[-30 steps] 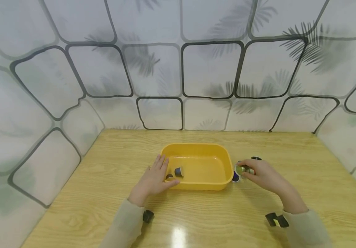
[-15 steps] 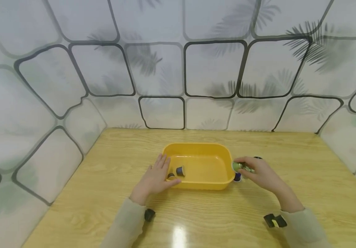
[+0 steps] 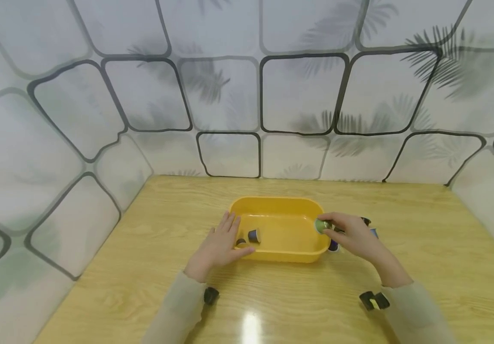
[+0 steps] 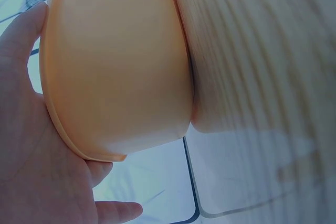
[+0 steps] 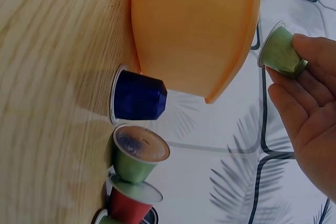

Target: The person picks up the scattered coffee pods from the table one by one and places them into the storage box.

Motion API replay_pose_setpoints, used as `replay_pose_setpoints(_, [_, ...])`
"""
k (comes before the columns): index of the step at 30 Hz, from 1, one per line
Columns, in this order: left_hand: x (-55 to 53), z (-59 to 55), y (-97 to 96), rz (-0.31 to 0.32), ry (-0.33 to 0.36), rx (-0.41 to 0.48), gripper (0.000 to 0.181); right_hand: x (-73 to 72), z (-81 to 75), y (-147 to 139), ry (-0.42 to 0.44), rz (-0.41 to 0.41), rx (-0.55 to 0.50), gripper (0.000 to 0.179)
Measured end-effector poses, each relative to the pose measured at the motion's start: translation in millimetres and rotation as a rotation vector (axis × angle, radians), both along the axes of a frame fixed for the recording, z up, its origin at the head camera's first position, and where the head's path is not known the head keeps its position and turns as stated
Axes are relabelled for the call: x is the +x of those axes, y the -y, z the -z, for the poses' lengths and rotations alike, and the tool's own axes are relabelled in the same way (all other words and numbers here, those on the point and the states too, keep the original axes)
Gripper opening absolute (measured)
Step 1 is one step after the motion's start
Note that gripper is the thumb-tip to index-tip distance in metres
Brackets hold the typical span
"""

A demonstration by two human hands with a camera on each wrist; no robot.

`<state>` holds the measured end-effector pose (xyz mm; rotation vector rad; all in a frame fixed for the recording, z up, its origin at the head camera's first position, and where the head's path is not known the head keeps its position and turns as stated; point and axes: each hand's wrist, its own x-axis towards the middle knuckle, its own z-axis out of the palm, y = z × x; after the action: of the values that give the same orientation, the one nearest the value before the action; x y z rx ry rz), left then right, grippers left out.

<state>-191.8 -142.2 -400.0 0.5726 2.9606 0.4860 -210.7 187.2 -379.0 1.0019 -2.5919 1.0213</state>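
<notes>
My right hand (image 3: 357,237) pinches a green coffee capsule (image 3: 322,226) between thumb and fingertips, above the right rim of a yellow plastic tub (image 3: 287,233). In the right wrist view the green capsule (image 5: 281,51) is held tilted, its foil lid facing away from the palm. My left hand (image 3: 218,247) rests over the tub's left end with fingers fairly straight. From the left wrist, the palm lies along the tub's rim (image 4: 52,111). Inside the tub, near that hand, are a dark blue capsule (image 3: 253,236) and another dark capsule (image 3: 241,242), partly hidden.
Right of the tub, a blue capsule (image 5: 139,97), a green capsule (image 5: 134,166) and a red capsule (image 5: 127,205) stand close together on the wooden table (image 3: 144,248). More capsules are partly hidden behind the right hand. A patterned wall (image 3: 292,95) borders the table's back.
My right hand has lifted the green capsule and carried it leftward to the tub's right rim. The left hand stays on the tub. The head view has shifted slightly.
</notes>
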Motion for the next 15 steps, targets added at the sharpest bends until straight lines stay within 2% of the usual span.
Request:
replay_pose_setpoints(4, [0.1, -0.9, -0.6, -0.002, 0.001, 0.0, 0.09, -6.1, -1.5, 7, -0.027, 0.006, 0.015, 0.028])
replay_pose_setpoints(10, [-0.9, -0.7, -0.2, 0.0, -0.005, -0.011, 0.092, -14.4, -5.4, 21, -0.02, -0.008, -0.004, 0.027])
replay_pose_setpoints(15, [-1.6, 0.3, -0.2, 0.003, -0.01, -0.02, 0.093, -20.9, -8.1, 35, -0.003, -0.003, 0.02, 0.027])
